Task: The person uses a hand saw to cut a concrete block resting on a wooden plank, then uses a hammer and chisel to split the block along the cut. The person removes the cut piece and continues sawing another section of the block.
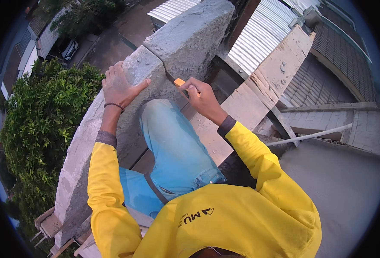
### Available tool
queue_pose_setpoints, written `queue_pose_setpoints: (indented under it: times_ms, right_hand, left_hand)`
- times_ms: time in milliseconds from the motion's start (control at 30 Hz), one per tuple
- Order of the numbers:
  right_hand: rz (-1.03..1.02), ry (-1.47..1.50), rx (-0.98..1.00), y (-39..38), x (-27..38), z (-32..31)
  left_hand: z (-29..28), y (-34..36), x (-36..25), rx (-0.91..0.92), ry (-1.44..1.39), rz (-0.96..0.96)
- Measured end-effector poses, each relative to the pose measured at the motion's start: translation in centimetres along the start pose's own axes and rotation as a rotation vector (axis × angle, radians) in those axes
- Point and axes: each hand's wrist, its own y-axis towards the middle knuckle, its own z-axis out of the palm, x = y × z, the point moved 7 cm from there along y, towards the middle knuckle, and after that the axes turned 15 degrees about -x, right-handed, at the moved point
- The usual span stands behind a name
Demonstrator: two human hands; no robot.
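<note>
My left hand point(122, 86) rests on the top edge of a rough grey concrete wall point(145, 64), fingers spread and thumb out to the side. A narrow straight slot cuts across that wall to the right of this hand. My right hand point(203, 98) is closed around an orange-handled tool point(179, 82). A thin dark strip, apparently the tool's blade, reaches from the handle toward the slot; its far end is hidden by the concrete. Beyond the slot, the other wall section point(190, 30) continues up and to the right.
My bent knee point(164, 120) is close against the wall. Dusty wooden planks point(280, 64) lie to the right, with rubble bits on them. Corrugated metal roofing point(263, 34) and tiled roofs lie lower down. A leafy tree point(48, 129) and a drop are left of the wall.
</note>
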Motion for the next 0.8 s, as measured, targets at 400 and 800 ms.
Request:
queue_pose_setpoints:
  times_ms: [400,800]
  right_hand:
    - [0.333,-0.368,-0.272,-6.9,10.6,-17.4]
    - [0.110,-0.214,-0.121,-18.1,4.9,-16.6]
  left_hand:
    - [-0.1,1.2,-0.4,-0.023,-0.006,0.012]
    - [1.2,0.9,0.9,-0.042,0.011,0.038]
